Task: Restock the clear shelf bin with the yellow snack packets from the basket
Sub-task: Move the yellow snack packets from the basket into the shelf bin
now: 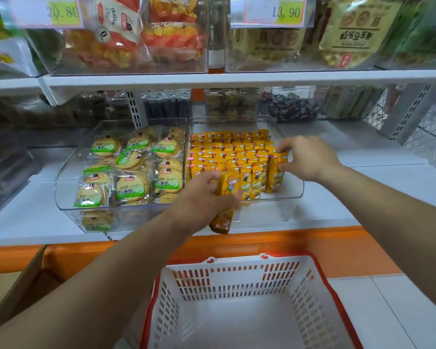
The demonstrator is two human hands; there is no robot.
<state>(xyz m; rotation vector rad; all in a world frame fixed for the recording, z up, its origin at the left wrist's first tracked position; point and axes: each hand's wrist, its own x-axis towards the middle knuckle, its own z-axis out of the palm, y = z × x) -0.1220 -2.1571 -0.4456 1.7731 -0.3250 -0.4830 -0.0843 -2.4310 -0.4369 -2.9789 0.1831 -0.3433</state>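
The left hand [207, 195] reaches over the front left corner of the clear bin [287, 195]. Its fingers are curled round a held packet [222, 221], whose lower end hangs down in front of the bin's front wall. Whether it grips more than one cannot be told.

The right hand [308, 158] is over the bin's right side. Its thumb and fingertips pinch the top of the end packet [277, 172], which stands upright at the right end of the front rows.

The bin sits on a white shelf [363, 197] and is packed with rows of yellow packets [232, 152] standing on end, from the back wall almost to the front.

A white basket [237, 280] with a red rim sits below the shelf edge, between the two forearms.

Just left of the bin, side by side with it, a second clear bin [61, 177] holds round biscuits [131, 187] with green labels. A cardboard box [18, 285] shows at the lower left. A price tag [286, 12] reading 13.90 hangs on the shelf above.
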